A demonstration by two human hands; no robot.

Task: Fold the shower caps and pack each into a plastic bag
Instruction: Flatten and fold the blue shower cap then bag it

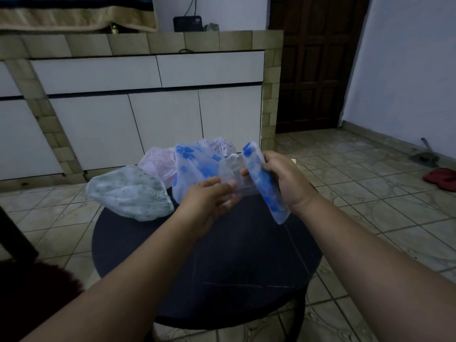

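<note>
tiled floor [370, 183], white cabinets [162, 124], dark door [318, 65]

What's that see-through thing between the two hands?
A clear plastic bag, held by the left hand, beside the folded blue cap in the right hand; head view.

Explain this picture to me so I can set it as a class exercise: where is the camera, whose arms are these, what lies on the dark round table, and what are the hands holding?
There is no machine here. A person wears one wide-angle camera on the head, looking forward and down, so the two arms reaching in from the bottom are their own.

The right hand grips a folded shower cap with blue flowers, folded into a long narrow strip. The left hand holds a small clear plastic bag beside it; the cap is not yet inside.

On the far side of the round table lie more caps, unfolded: a green-patterned one, a pink one, a blue-flowered one, and another pale one behind. A flat clear sheet, probably more bags, lies near the table's front.

Behind are white cupboards and a tiled floor.
</note>
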